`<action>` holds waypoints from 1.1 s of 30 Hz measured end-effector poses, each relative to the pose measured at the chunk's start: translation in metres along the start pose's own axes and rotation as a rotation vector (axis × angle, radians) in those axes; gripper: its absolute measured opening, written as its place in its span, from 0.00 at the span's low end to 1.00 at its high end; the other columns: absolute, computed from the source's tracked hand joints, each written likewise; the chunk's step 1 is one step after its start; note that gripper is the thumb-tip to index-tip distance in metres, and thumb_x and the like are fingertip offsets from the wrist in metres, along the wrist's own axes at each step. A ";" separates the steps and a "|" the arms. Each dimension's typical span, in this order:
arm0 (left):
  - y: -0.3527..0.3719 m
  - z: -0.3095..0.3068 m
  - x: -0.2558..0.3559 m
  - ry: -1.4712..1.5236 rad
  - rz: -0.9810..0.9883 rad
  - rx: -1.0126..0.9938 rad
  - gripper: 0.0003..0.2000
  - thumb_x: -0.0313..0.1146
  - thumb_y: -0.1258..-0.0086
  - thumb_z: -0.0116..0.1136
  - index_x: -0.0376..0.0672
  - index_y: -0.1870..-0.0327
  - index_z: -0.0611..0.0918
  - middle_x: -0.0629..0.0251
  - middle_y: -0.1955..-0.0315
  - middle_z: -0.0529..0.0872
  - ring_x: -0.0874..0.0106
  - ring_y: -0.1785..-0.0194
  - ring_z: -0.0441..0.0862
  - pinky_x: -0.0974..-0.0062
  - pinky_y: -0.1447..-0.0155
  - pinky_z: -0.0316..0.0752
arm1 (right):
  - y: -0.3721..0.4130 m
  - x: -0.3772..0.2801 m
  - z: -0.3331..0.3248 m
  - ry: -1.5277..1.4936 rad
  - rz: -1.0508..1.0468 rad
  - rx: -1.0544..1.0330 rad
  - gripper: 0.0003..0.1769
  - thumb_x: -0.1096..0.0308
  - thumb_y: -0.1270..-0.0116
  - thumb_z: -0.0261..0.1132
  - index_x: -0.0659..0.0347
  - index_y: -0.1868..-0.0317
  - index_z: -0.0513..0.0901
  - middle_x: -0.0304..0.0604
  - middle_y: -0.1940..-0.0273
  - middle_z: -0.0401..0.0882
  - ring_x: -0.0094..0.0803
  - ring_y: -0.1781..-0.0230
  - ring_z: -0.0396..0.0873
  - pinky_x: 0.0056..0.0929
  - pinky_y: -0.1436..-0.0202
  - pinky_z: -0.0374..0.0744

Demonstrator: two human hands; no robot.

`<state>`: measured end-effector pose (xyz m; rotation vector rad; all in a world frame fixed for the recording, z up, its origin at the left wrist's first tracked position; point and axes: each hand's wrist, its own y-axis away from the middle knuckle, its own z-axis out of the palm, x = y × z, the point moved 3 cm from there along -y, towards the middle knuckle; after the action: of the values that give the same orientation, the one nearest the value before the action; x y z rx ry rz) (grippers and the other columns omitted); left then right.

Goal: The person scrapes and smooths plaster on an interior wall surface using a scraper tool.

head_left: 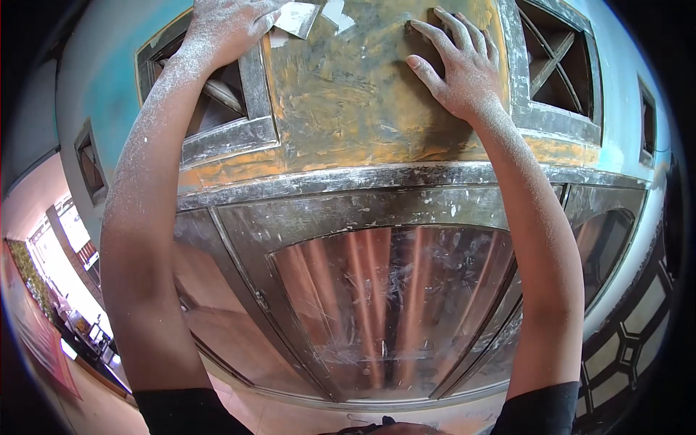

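Observation:
My left hand (230, 27), dusted white, is at the top edge with its fingers closed on a flat putty scraper (297, 19). The scraper's pale blade lies against the yellow-brown patchy wall (341, 94); its handle is hidden. Right beside the blade is a white smear of putty (338, 14) on the wall. My right hand (464, 69), also dusty, rests on the same wall panel further right, its fingers spread and nothing held. Both forearms are raised and coated with white powder.
Dark wooden vent frames with crossed bars, one on the left (217, 94) and one on the right (558, 61), flank the panel. Below runs a worn wooden beam (348, 177) above a glazed door (391, 304) with curtains behind it. A bright opening (69, 239) shows at left.

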<state>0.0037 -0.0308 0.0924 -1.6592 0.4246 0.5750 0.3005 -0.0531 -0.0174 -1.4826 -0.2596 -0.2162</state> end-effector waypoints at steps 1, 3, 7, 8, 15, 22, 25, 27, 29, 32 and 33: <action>-0.002 0.000 0.000 0.010 -0.029 -0.008 0.22 0.47 0.19 0.48 0.60 0.28 0.81 0.51 0.39 0.81 0.54 0.32 0.72 0.50 0.29 0.57 | 0.000 0.000 0.000 0.001 -0.001 0.000 0.31 0.45 0.27 0.64 0.49 0.28 0.76 0.53 0.25 0.67 0.55 0.22 0.60 0.57 0.19 0.56; -0.006 -0.002 0.002 0.020 -0.054 -0.016 0.22 0.47 0.20 0.49 0.60 0.29 0.81 0.52 0.40 0.81 0.54 0.32 0.72 0.50 0.29 0.57 | 0.000 0.000 -0.001 -0.003 0.002 0.000 0.31 0.45 0.27 0.64 0.49 0.28 0.76 0.53 0.25 0.67 0.55 0.22 0.60 0.57 0.19 0.57; -0.011 0.000 0.003 0.026 -0.074 0.034 0.22 0.49 0.20 0.49 0.59 0.29 0.82 0.52 0.40 0.81 0.55 0.31 0.72 0.49 0.29 0.56 | 0.000 0.001 0.000 0.007 0.002 0.005 0.31 0.45 0.27 0.64 0.49 0.29 0.76 0.53 0.25 0.67 0.55 0.22 0.60 0.57 0.19 0.57; -0.013 0.004 0.001 0.045 -0.075 0.050 0.22 0.50 0.21 0.49 0.59 0.30 0.82 0.52 0.39 0.81 0.56 0.31 0.72 0.48 0.29 0.56 | 0.000 0.001 0.000 0.000 0.001 0.002 0.31 0.45 0.27 0.64 0.49 0.29 0.76 0.53 0.25 0.67 0.55 0.22 0.60 0.57 0.19 0.57; -0.024 0.006 -0.005 0.006 -0.034 0.044 0.22 0.50 0.21 0.49 0.58 0.32 0.84 0.54 0.39 0.81 0.56 0.31 0.71 0.48 0.29 0.55 | 0.000 0.001 0.001 0.018 0.011 -0.009 0.32 0.44 0.27 0.64 0.49 0.28 0.76 0.52 0.25 0.67 0.53 0.21 0.60 0.57 0.18 0.56; -0.023 -0.003 0.001 0.028 0.033 0.076 0.21 0.49 0.21 0.51 0.56 0.33 0.85 0.54 0.39 0.82 0.56 0.29 0.71 0.46 0.28 0.55 | 0.000 0.001 0.000 -0.010 0.018 -0.021 0.32 0.44 0.27 0.64 0.49 0.28 0.76 0.52 0.25 0.67 0.54 0.22 0.60 0.56 0.19 0.56; -0.029 0.003 -0.003 0.046 0.041 0.073 0.21 0.49 0.21 0.52 0.55 0.35 0.86 0.54 0.39 0.82 0.56 0.29 0.70 0.45 0.27 0.54 | 0.000 0.001 0.000 -0.019 0.014 -0.013 0.32 0.44 0.27 0.65 0.49 0.29 0.77 0.52 0.25 0.67 0.54 0.22 0.60 0.56 0.19 0.57; -0.031 0.004 -0.004 0.033 0.040 0.040 0.20 0.48 0.21 0.52 0.55 0.35 0.86 0.54 0.38 0.82 0.55 0.29 0.70 0.45 0.27 0.54 | 0.000 0.001 0.001 -0.020 0.009 0.001 0.31 0.45 0.27 0.65 0.49 0.29 0.77 0.52 0.26 0.67 0.54 0.22 0.60 0.56 0.19 0.58; -0.029 -0.004 0.000 0.065 0.046 0.010 0.21 0.48 0.22 0.52 0.55 0.35 0.86 0.54 0.37 0.81 0.56 0.28 0.70 0.45 0.27 0.54 | 0.001 0.001 0.002 -0.004 0.008 0.010 0.31 0.44 0.27 0.65 0.49 0.29 0.77 0.53 0.26 0.67 0.54 0.22 0.60 0.56 0.19 0.58; -0.028 -0.001 0.001 0.055 0.037 0.067 0.20 0.48 0.22 0.53 0.54 0.36 0.87 0.54 0.37 0.81 0.55 0.28 0.70 0.45 0.26 0.53 | 0.001 0.000 0.000 0.009 0.010 0.013 0.31 0.44 0.27 0.65 0.48 0.29 0.77 0.53 0.26 0.67 0.54 0.22 0.60 0.56 0.20 0.58; -0.028 -0.002 0.002 0.057 0.038 0.064 0.20 0.48 0.22 0.53 0.54 0.36 0.87 0.54 0.37 0.81 0.55 0.28 0.70 0.45 0.26 0.53 | 0.001 0.000 0.000 0.006 0.013 0.005 0.31 0.44 0.27 0.65 0.48 0.29 0.77 0.53 0.26 0.67 0.54 0.22 0.60 0.56 0.20 0.58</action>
<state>0.0219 -0.0284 0.1140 -1.6116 0.5122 0.5380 0.3005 -0.0530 -0.0186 -1.4784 -0.2453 -0.2088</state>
